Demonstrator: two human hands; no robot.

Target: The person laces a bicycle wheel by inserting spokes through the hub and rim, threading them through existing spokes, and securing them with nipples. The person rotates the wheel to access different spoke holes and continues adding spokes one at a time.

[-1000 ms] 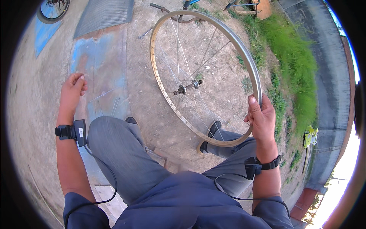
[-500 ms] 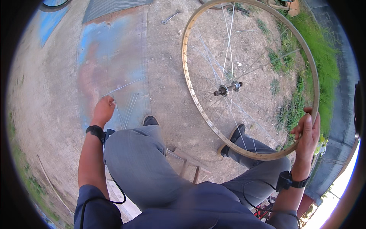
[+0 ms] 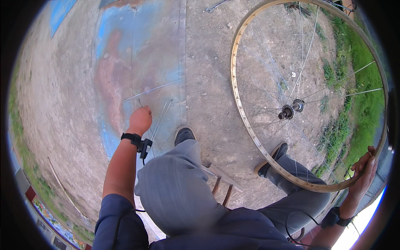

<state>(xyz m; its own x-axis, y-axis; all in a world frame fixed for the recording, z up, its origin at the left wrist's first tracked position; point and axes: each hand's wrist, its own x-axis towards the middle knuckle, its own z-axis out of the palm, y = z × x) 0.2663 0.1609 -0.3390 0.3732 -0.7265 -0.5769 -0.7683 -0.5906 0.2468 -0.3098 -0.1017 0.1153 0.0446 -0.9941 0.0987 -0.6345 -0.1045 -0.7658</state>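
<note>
My left hand is low over a blue, rust-stained sheet, fingers curled closed on a thin spoke whose end shows past them. Another spoke lies slantwise just beyond the hand, and a pair of spokes rests to its right. On the right, my right hand grips the lower right rim of a partly spoked bicycle wheel. This wheel leans upright by my right leg. Its hub hangs near the middle among crossing spokes.
The painted sheet covers ground left of centre. A wrench lies at the far edge. Near my feet, a wooden frame piece sits on bare dirt. Grass grows along the right side by a wall.
My left hand has moved right across the sheet, from the end of the slanting spoke to another spoke. The view has shifted left; my right hand still holds the wheel, its hub turned slightly.
</note>
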